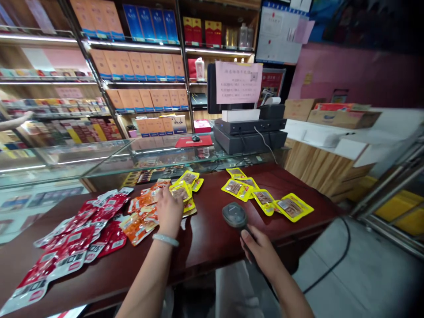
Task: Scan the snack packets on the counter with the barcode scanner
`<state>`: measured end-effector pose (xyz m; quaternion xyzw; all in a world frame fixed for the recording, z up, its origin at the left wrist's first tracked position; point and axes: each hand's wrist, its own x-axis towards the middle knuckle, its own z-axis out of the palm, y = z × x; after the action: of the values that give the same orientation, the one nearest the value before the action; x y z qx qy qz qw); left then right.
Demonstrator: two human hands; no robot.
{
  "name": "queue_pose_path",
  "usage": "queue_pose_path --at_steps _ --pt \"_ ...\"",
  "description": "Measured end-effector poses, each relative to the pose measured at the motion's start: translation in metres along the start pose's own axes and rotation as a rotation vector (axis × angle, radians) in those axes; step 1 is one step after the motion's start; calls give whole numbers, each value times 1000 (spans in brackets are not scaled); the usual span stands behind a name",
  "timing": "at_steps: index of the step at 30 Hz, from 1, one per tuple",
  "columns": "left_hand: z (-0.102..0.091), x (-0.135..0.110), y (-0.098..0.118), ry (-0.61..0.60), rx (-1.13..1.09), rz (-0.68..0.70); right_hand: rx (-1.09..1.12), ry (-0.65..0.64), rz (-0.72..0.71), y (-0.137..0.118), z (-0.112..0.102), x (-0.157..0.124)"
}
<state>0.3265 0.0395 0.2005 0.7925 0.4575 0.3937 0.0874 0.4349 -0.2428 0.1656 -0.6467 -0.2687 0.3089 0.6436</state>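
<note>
Gripping a barcode scanner (234, 215) beside five yellow packets (264, 201)

At one o'clock, a pink sign (238, 83) carries rows of writing, too blurred to read, like the packet labels. Five yellow packets lie at four o'clock on the bench (208, 234); uncounted red packets (106, 243) and orange packets (135, 227) overlap at eight. The right hand (260, 249) wraps its fingers round the scanner's handle at five. Around half past seven, the left hand (169, 210) bends its fingers over packets; whether they pinch one, I cannot tell.

Table (205, 243) was dark red-brown. Left-edge packets (74, 242) were red and silver; far-right-corner packets (264, 199) had yellow borders. Scanner (234, 215) was dark grey, bracelet (165, 239) pale green.
</note>
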Motion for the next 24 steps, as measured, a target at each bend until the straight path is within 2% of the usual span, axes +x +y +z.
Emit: queue_pose_path --at_steps 2,6,10,13,17,21,24 --pt "10 -6 22 -62 -5 125 20 29 -5 4 -8 2" --pt "51 -16 76 -403 -125 397 39 93 10 12 -20 5" --pt "95 -21 124 -606 -116 555 50 141 39 16 -26 6" --pt "115 -26 145 -726 -65 671 35 143 7 17 -30 8" --pt "117 -31 150 -854 -42 754 24 170 3 15 -34 8" --pt "94 -29 132 -950 -152 787 26 175 20 13 -35 7" --pt "72 -28 109 -1080 -316 760 36 160 23 13 -33 5"
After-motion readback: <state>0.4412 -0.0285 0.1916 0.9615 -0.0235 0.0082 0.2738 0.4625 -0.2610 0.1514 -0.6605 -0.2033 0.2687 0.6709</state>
